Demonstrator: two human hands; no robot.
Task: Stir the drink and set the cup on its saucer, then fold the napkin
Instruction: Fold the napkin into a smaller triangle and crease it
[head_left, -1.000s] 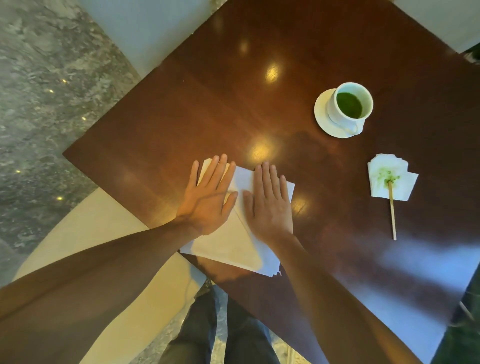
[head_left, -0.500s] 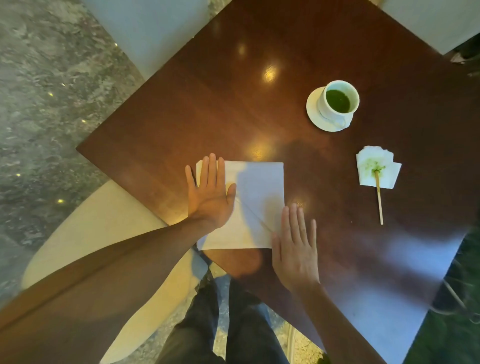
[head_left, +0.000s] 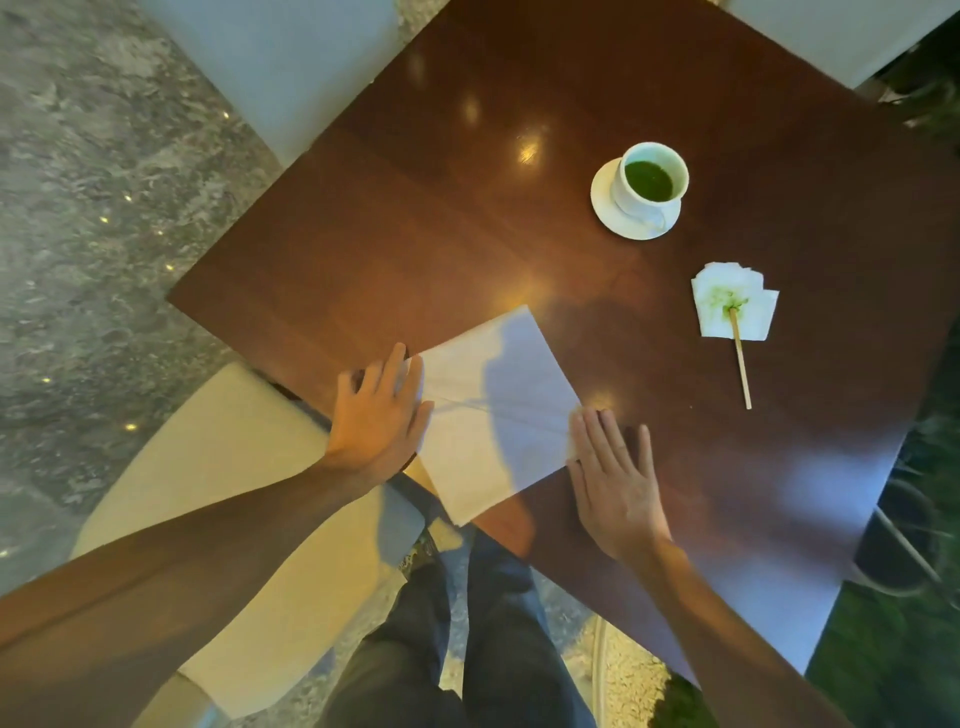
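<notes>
A white napkin (head_left: 493, 410) lies flat near the table's front edge, with a diagonal crease across it and one corner hanging over the edge. My left hand (head_left: 376, 421) rests flat with spread fingers on the napkin's left corner. My right hand (head_left: 615, 478) lies flat on the table, its fingertips touching the napkin's right corner. The white cup (head_left: 652, 179) of green drink stands on its white saucer (head_left: 605, 208) at the far right.
A wooden stirrer (head_left: 741, 364) lies with its tip on a small green-stained napkin (head_left: 753, 312) to the right. The dark wooden table (head_left: 415, 218) has a cream chair seat (head_left: 218, 467) at the front left and pale chairs at the back.
My right hand slid off the napkin's middle to its right corner. My left hand moved to the left corner. The napkin now lies turned as a diamond.
</notes>
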